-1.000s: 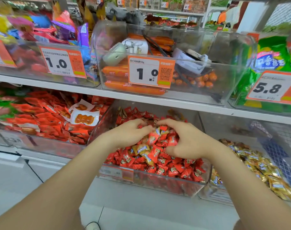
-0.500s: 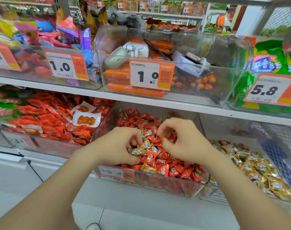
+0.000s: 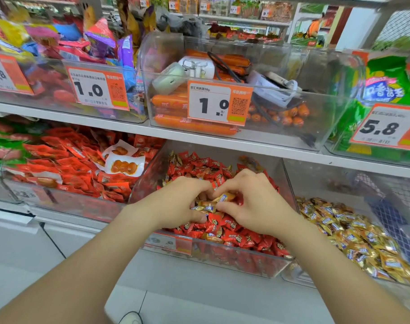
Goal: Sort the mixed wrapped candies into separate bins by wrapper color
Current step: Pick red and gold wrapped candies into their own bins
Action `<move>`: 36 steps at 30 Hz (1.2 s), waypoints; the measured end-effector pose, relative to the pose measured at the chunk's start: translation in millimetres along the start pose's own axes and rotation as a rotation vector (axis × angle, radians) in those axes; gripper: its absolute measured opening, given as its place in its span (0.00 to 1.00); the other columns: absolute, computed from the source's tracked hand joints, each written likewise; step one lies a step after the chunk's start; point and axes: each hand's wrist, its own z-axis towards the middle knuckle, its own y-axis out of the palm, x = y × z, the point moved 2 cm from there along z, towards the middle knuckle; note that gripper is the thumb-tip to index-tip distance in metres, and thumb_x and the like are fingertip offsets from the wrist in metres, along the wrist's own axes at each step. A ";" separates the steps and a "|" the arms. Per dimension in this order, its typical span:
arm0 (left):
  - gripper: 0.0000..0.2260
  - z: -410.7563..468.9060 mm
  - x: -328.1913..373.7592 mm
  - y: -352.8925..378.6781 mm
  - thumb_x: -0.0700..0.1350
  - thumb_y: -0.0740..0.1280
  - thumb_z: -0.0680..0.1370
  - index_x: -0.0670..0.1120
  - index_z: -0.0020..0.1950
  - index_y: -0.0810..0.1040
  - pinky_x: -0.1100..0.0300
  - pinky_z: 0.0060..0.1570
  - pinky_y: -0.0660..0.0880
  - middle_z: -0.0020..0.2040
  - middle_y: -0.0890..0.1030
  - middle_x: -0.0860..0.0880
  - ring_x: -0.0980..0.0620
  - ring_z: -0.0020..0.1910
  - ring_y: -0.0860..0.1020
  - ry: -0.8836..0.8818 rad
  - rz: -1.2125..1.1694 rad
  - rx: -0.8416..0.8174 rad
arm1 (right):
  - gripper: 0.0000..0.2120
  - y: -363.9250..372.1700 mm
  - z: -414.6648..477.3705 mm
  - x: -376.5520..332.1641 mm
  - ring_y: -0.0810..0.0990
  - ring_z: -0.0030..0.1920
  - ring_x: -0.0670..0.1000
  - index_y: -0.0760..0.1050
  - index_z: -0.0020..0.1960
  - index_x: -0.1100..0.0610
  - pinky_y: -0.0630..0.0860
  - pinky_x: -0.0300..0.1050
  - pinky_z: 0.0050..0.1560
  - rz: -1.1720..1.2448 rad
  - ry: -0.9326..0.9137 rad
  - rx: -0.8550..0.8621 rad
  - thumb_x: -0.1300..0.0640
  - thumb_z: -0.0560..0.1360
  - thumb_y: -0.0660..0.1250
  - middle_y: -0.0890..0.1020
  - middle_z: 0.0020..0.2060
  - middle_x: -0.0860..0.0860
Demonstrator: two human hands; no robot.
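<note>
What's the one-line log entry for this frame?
step: pick strays | left hand: holds gold candies | right hand: pinches gold candies | where: red-candy bin

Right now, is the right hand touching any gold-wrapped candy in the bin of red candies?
Touching. The head view shows the right hand pinching a gold candy between thumb and forefinger; the left hand grips more gold candies.

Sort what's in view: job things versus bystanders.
Job: left hand, right hand, gold-wrapped candies they pinch, red-wrapped candies, mixed bin, gold candy bin.
Bystanders: sausages, 1.0 price tag, green snack bags, red snack packets.
</note>
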 end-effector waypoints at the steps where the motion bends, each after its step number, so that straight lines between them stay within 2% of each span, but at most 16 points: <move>1: 0.16 1.5 -0.3 1.8 0.52 0.77 0.76 0.58 0.61 0.77 0.56 0.49 0.77 0.52 0.78 0.59 0.58 0.47 0.77 0.020 0.024 0.000 | 0.04 -5.1 -1.5 0.5 0.78 0.44 0.45 0.84 0.52 0.41 0.70 0.48 0.57 0.079 0.030 0.070 0.46 0.77 0.75 0.83 0.38 0.41; 3: 0.11 4.0 -0.6 5.7 0.51 0.71 0.81 0.59 0.63 0.77 0.55 0.55 0.74 0.54 0.76 0.57 0.56 0.54 0.75 0.037 0.065 -0.016 | 0.02 -13.3 -5.3 0.2 0.79 0.32 0.47 0.83 0.48 0.45 0.72 0.42 0.48 0.210 0.085 0.159 0.51 0.78 0.73 0.85 0.36 0.41; 5: 0.08 5.1 1.3 8.6 0.49 0.67 0.84 0.58 0.62 0.76 0.55 0.56 0.72 0.56 0.73 0.55 0.55 0.56 0.73 0.019 0.063 -0.049 | 0.08 -16.4 -9.4 -1.4 0.76 0.25 0.46 0.82 0.48 0.47 0.72 0.38 0.36 0.306 0.134 0.155 0.59 0.80 0.68 0.86 0.38 0.41; 7: 0.06 5.2 3.2 7.9 0.47 0.64 0.85 0.55 0.62 0.75 0.57 0.55 0.70 0.56 0.72 0.54 0.54 0.56 0.73 -0.012 0.040 -0.057 | 0.16 -19.1 -13.9 -4.0 0.78 0.28 0.44 0.83 0.48 0.49 0.72 0.36 0.31 0.335 0.132 0.114 0.66 0.79 0.62 0.86 0.40 0.42; 9: 0.05 4.5 3.4 3.6 0.48 0.63 0.86 0.54 0.61 0.73 0.59 0.48 0.70 0.53 0.75 0.54 0.55 0.51 0.75 -0.037 0.005 -0.029 | 0.20 -22.7 -16.9 -8.7 0.81 0.37 0.46 0.85 0.45 0.49 0.74 0.36 0.37 0.298 0.065 0.056 0.70 0.76 0.61 0.83 0.39 0.42; 13: 0.05 -1.8 6.2 -7.4 0.47 0.57 0.86 0.54 0.57 0.72 0.59 0.31 0.70 0.41 0.81 0.48 0.56 0.30 0.71 -0.104 -0.185 0.022 | 0.13 -12.0 -22.3 -17.6 0.76 0.29 0.46 0.86 0.42 0.50 0.73 0.39 0.34 0.227 0.027 -0.252 0.60 0.75 0.64 0.83 0.32 0.47; 15: 0.09 -5.5 10.6 -13.2 0.45 0.55 0.85 0.53 0.53 0.74 0.60 0.30 0.68 0.37 0.79 0.50 0.57 0.28 0.69 -0.120 -0.212 0.069 | 0.09 -1.5 -25.0 -20.8 0.78 0.32 0.47 0.84 0.40 0.49 0.79 0.47 0.36 0.088 -0.013 -0.343 0.50 0.76 0.67 0.83 0.33 0.46; 18: 0.12 -7.0 12.7 -16.6 0.45 0.56 0.82 0.46 0.41 0.73 0.54 0.33 0.68 0.31 0.72 0.53 0.56 0.28 0.67 -0.128 -0.159 0.113 | 0.17 10.5 -25.2 -27.9 0.78 0.38 0.47 0.82 0.42 0.48 0.75 0.46 0.36 -0.157 -0.067 -0.364 0.36 0.77 0.67 0.81 0.34 0.45; 20: 0.18 -4.6 10.4 -13.8 0.49 0.58 0.84 0.43 0.36 0.69 0.52 0.34 0.67 0.29 0.68 0.52 0.55 0.28 0.65 -0.128 -0.130 0.130 | 0.16 13.6 -23.7 -32.4 0.78 0.40 0.46 0.82 0.43 0.49 0.76 0.46 0.39 -0.156 -0.065 -0.345 0.37 0.77 0.69 0.80 0.35 0.43; 22: 0.22 -3.5 10.4 -11.5 0.57 0.61 0.85 0.46 0.36 0.72 0.60 0.31 0.66 0.28 0.71 0.54 0.56 0.27 0.68 -0.106 -0.089 0.141 | 0.12 12.9 -22.0 -32.2 0.81 0.41 0.42 0.83 0.43 0.48 0.80 0.47 0.43 -0.037 -0.022 -0.356 0.40 0.76 0.73 0.83 0.36 0.41; 24: 0.15 -2.5 12.9 -10.2 0.56 0.64 0.85 0.52 0.41 0.79 0.68 0.32 0.67 0.31 0.79 0.55 0.58 0.30 0.76 -0.063 -0.067 0.104 | 0.09 6.3 -19.6 -27.7 0.83 0.39 0.40 0.85 0.41 0.49 0.80 0.43 0.43 0.124 0.035 -0.374 0.45 0.75 0.76 0.85 0.35 0.42; 27: 0.09 0.9 11.3 -4.5 0.51 0.63 0.85 0.58 0.51 0.82 0.64 0.34 0.72 0.35 0.83 0.50 0.53 0.32 0.80 -0.050 -0.066 0.030 | 0.09 -14.2 -17.2 -19.4 0.77 0.31 0.42 0.81 0.38 0.55 0.75 0.42 0.35 0.285 0.166 -0.263 0.51 0.74 0.72 0.83 0.32 0.46; 29: 0.09 3.7 10.9 0.2 0.56 0.64 0.84 0.58 0.47 0.82 0.57 0.36 0.76 0.35 0.83 0.49 0.50 0.32 0.80 -0.054 -0.022 0.022 | 0.14 -26.4 -17.5 -10.8 0.67 0.28 0.46 0.73 0.35 0.59 0.69 0.45 0.32 0.304 0.265 -0.105 0.51 0.74 0.66 0.72 0.27 0.47; 32: 0.14 4.0 17.2 3.8 0.65 0.71 0.76 0.56 0.43 0.83 0.56 0.34 0.76 0.31 0.81 0.53 0.57 0.30 0.78 -0.085 0.035 0.018 | 0.18 -34.5 -17.7 3.9 0.59 0.28 0.49 0.62 0.32 0.59 0.62 0.46 0.32 0.235 0.345 0.078 0.49 0.74 0.61 0.62 0.25 0.48; 34: 0.15 3.9 18.4 6.3 0.66 0.75 0.73 0.56 0.44 0.84 0.53 0.39 0.80 0.34 0.82 0.54 0.58 0.34 0.79 -0.088 0.038 -0.019 | 0.22 -33.5 -16.7 12.4 0.59 0.26 0.49 0.63 0.32 0.59 0.62 0.47 0.32 0.206 0.371 0.136 0.49 0.80 0.61 0.63 0.23 0.48; 36: 0.12 3.8 19.1 7.5 0.63 0.77 0.72 0.56 0.43 0.84 0.54 0.42 0.80 0.35 0.82 0.55 0.58 0.36 0.79 -0.076 0.019 -0.051 | 0.23 -33.4 -15.9 17.4 0.67 0.23 0.47 0.72 0.36 0.61 0.68 0.45 0.31 0.207 0.384 0.192 0.47 0.84 0.61 0.72 0.22 0.48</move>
